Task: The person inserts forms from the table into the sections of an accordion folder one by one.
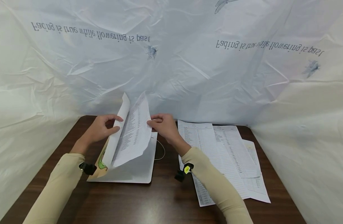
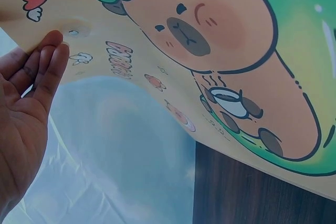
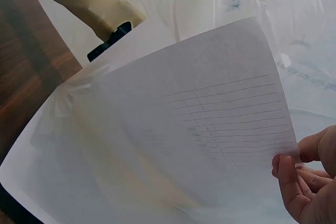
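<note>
A folder with a cartoon-printed cover lies at the left of the table, its white inner side facing up. At the raised cover's edge, my left hand pinches it between thumb and fingers; the thumb is hidden in the left wrist view. My right hand pinches the right edge of a printed sheet standing tilted over the folder. That sheet looks thin in the right wrist view, with ruled lines showing on it. Whether more than one sheet is held, I cannot tell.
Several printed sheets overlap on the right side of the brown wooden table, partly under the right forearm. A thin cord loop sticks out from the folder's right edge. Pale plastic sheeting hangs behind and at both sides.
</note>
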The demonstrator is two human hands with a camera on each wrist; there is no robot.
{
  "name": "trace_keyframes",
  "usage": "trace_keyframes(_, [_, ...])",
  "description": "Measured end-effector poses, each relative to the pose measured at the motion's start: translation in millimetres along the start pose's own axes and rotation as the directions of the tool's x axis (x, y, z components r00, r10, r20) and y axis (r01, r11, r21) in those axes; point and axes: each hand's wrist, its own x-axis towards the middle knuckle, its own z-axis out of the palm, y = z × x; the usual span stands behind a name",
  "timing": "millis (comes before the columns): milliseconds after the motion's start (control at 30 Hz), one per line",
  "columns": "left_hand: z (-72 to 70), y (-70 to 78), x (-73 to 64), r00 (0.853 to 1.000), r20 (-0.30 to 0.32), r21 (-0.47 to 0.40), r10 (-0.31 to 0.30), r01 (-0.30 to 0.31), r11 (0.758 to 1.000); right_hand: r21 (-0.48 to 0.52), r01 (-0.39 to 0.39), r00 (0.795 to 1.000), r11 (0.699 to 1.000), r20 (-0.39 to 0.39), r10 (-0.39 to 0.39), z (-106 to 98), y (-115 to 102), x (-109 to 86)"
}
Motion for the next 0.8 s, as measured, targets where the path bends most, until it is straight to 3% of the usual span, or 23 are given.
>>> trace_keyframes(600, [-0.5, 2.5, -1.7, 1.0, -0.012, 0.007, -0.006, 0.006, 1.0, 0.02, -0.05, 0.996, 0.999, 0.077, 0.048, 25, 10, 4.3])
trace_keyframes(800, [-0.2, 2.9, -1.9, 1.0, -0.013, 0.017, -0.01, 0.011, 1.0, -0.031, -0.074, 0.992, 0.997, 0.096, 0.076, 28, 13, 3.1])
